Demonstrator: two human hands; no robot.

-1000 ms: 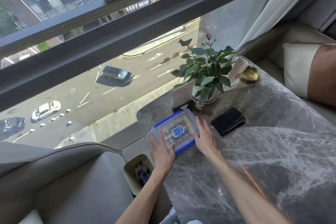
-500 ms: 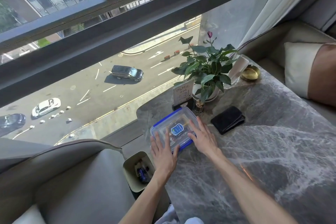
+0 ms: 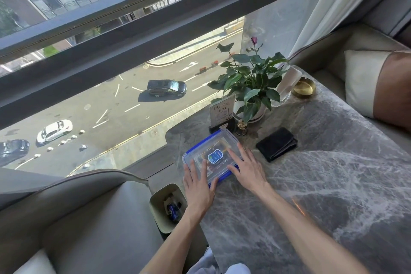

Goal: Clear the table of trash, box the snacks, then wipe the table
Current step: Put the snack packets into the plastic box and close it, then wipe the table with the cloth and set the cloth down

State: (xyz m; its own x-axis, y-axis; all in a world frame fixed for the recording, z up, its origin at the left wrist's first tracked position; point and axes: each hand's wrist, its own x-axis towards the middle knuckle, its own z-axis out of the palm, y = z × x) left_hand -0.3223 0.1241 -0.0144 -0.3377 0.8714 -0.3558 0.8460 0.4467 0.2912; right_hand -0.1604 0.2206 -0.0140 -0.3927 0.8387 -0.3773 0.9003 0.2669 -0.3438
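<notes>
Your clear plastic snack box (image 3: 211, 143) with its blue-edged lid sits on the grey marbled stone desk (image 3: 333, 184), close to the desk's corner by the window. The lid is on, and packets show dimly through it under a blue oval label (image 3: 215, 157).

Both your hands lie flat on that lid and hold nothing. Your left hand (image 3: 198, 187) covers the box's near left corner, fingers straight and slightly spread, thumb along the near blue edge. Your right hand (image 3: 249, 169) rests over the box's right end, fingers fanned out across the lid.

Just right of the box, not touching it, lies a black folded cloth (image 3: 277, 144). Just beyond the box stands a small printed card sign in a black base (image 3: 222, 113). Behind that is a leafy green plant in a white pot (image 3: 251, 82). Well beyond the box to the right sits a round brass dish (image 3: 304, 89).

Below the box's near left corner, off the desk's edge, stands a pale green bin (image 3: 156, 209) with crumpled wrappers (image 3: 174, 211) inside it.
</notes>
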